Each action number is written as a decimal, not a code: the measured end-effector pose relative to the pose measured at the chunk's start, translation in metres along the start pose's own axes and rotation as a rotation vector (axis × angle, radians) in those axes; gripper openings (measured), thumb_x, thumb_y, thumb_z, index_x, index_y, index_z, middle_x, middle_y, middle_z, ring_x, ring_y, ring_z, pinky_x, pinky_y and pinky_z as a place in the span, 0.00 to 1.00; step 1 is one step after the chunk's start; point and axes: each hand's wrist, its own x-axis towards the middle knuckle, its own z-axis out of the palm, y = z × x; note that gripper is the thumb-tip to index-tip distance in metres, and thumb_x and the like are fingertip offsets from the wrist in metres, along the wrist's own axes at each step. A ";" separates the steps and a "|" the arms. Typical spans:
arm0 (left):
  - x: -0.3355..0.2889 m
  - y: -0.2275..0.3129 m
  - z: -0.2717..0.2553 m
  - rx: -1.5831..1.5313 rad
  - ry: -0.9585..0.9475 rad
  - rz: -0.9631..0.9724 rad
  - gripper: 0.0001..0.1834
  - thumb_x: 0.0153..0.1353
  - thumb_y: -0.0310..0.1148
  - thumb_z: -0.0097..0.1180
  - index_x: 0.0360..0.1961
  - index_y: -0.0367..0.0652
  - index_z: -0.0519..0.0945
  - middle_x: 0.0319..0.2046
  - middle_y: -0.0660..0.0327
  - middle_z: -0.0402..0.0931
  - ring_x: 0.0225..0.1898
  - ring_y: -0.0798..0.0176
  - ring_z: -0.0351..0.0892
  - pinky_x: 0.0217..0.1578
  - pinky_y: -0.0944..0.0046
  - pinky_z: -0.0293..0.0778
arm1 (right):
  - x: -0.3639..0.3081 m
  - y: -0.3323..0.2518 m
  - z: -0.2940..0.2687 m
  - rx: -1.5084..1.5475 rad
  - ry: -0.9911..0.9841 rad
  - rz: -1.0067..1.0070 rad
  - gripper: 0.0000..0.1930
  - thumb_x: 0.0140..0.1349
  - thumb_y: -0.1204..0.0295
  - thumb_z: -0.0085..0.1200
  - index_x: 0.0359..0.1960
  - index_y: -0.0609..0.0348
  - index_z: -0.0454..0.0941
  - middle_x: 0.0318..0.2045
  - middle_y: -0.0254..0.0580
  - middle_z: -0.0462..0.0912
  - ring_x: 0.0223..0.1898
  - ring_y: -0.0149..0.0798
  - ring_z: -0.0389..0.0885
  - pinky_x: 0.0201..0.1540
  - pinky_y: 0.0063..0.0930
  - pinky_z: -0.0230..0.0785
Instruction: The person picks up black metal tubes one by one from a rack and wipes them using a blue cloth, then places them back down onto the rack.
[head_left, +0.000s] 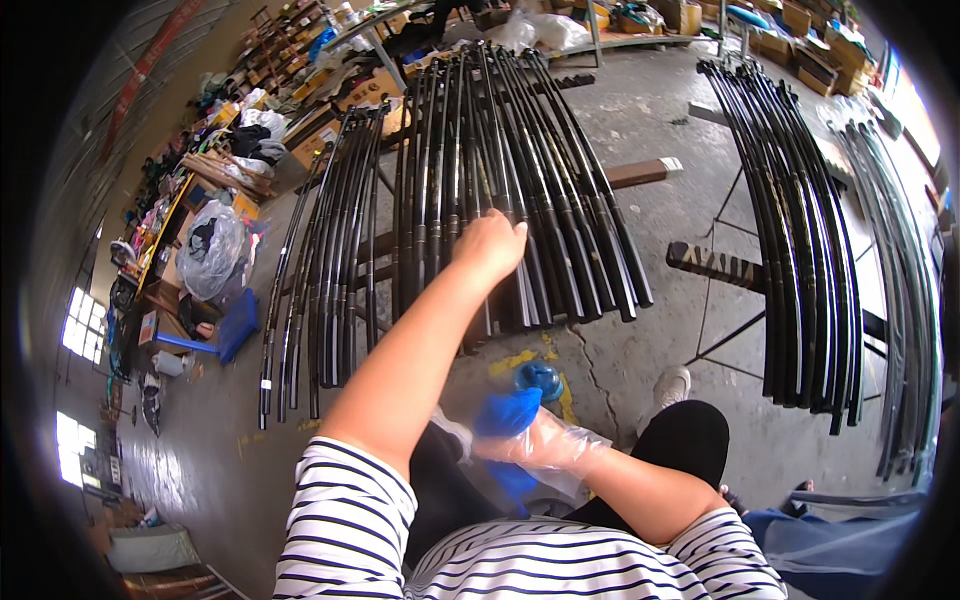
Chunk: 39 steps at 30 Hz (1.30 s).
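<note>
My left hand (490, 247) reaches out over the middle rack, its fingers curled closed at one of the black poles (552, 225). The poles are long, glossy and slender like fishing rods, lying side by side with gold-toned marks on some. Close to my lap, my right hand (545, 443) wears a loose clear plastic glove and is closed on a bright blue cloth (508, 412); part of the cloth hangs below the hand. Just beyond the cloth, a translucent blue container (538, 380) is on the floor. The fingertips of both hands are partly hidden.
More black poles lie in a bundle at left (335, 260) and on a stand at right (800, 260). Plastic-wrapped poles (895, 300) lean at the far right. A blue stool (238, 327), a clear bag (215, 248) and piled boxes line the left side. The concrete floor (640, 235) has a crack.
</note>
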 end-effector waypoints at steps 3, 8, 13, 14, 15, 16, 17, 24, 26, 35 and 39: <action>-0.009 -0.005 -0.013 0.041 -0.019 0.061 0.31 0.59 0.51 0.48 0.47 0.30 0.71 0.42 0.40 0.74 0.47 0.44 0.73 0.49 0.51 0.69 | 0.002 0.002 -0.001 -0.022 0.028 -0.050 0.12 0.48 0.69 0.61 0.24 0.63 0.72 0.20 0.42 0.73 0.23 0.33 0.67 0.29 0.31 0.65; -0.050 -0.005 -0.020 0.081 0.183 0.391 0.34 0.49 0.53 0.59 0.52 0.42 0.71 0.36 0.52 0.71 0.41 0.51 0.73 0.47 0.58 0.69 | 0.002 -0.005 -0.010 -0.087 0.099 -0.014 0.12 0.47 0.69 0.61 0.26 0.63 0.72 0.21 0.44 0.74 0.24 0.37 0.70 0.30 0.33 0.65; -0.090 0.009 0.006 0.285 0.162 0.672 0.37 0.39 0.47 0.67 0.52 0.45 0.72 0.55 0.50 0.62 0.60 0.46 0.57 0.60 0.51 0.56 | 0.002 0.000 -0.005 -0.089 0.115 -0.001 0.13 0.47 0.69 0.61 0.29 0.63 0.72 0.23 0.45 0.75 0.27 0.39 0.72 0.34 0.35 0.66; -0.093 0.009 0.007 0.320 0.157 0.647 0.35 0.40 0.45 0.67 0.51 0.45 0.72 0.56 0.50 0.62 0.61 0.45 0.57 0.60 0.50 0.56 | 0.002 0.000 -0.005 -0.066 0.111 0.031 0.13 0.47 0.68 0.61 0.29 0.63 0.72 0.23 0.45 0.75 0.27 0.39 0.72 0.34 0.35 0.66; -0.094 0.008 0.006 0.367 0.125 0.601 0.32 0.41 0.42 0.66 0.49 0.44 0.73 0.56 0.50 0.62 0.60 0.45 0.57 0.59 0.50 0.57 | 0.003 -0.003 -0.006 -0.039 0.105 0.062 0.13 0.47 0.68 0.61 0.30 0.64 0.72 0.24 0.45 0.75 0.27 0.39 0.72 0.34 0.34 0.66; -0.094 0.005 0.004 0.414 0.092 0.554 0.29 0.41 0.39 0.65 0.47 0.43 0.74 0.56 0.50 0.62 0.60 0.44 0.58 0.59 0.51 0.58 | 0.003 -0.005 -0.006 -0.013 0.098 0.093 0.14 0.47 0.68 0.60 0.30 0.64 0.72 0.24 0.45 0.76 0.27 0.39 0.72 0.34 0.34 0.67; -0.093 0.000 0.005 0.352 0.101 0.559 0.24 0.41 0.35 0.64 0.43 0.42 0.76 0.55 0.50 0.63 0.57 0.46 0.64 0.56 0.53 0.64 | 0.003 -0.006 -0.008 -0.004 0.098 0.067 0.14 0.47 0.68 0.61 0.29 0.64 0.72 0.23 0.45 0.75 0.26 0.38 0.71 0.33 0.33 0.66; -0.103 -0.032 -0.004 0.149 0.224 0.606 0.20 0.39 0.28 0.59 0.39 0.43 0.77 0.51 0.52 0.69 0.48 0.49 0.73 0.49 0.57 0.71 | -0.001 -0.019 -0.011 0.049 0.171 0.062 0.06 0.47 0.75 0.57 0.24 0.61 0.73 0.20 0.37 0.74 0.23 0.34 0.73 0.28 0.29 0.64; -0.106 -0.037 -0.009 0.125 0.246 0.583 0.20 0.39 0.28 0.59 0.39 0.42 0.77 0.51 0.53 0.69 0.47 0.48 0.74 0.47 0.56 0.72 | -0.002 -0.019 -0.012 0.067 0.167 0.071 0.07 0.47 0.74 0.58 0.24 0.61 0.72 0.20 0.38 0.74 0.23 0.33 0.72 0.28 0.29 0.64; -0.111 -0.059 -0.015 0.021 0.286 0.521 0.18 0.41 0.29 0.61 0.38 0.41 0.78 0.50 0.51 0.71 0.48 0.48 0.73 0.48 0.57 0.71 | 0.002 -0.015 -0.005 0.068 0.178 0.041 0.09 0.46 0.72 0.59 0.24 0.62 0.71 0.19 0.38 0.73 0.23 0.31 0.71 0.28 0.28 0.64; -0.108 -0.051 -0.011 -0.005 0.275 0.515 0.19 0.41 0.29 0.61 0.39 0.43 0.78 0.51 0.53 0.71 0.49 0.50 0.73 0.49 0.58 0.70 | 0.003 -0.018 -0.014 -0.057 0.113 0.119 0.13 0.48 0.67 0.58 0.28 0.63 0.71 0.20 0.44 0.74 0.22 0.34 0.70 0.28 0.34 0.66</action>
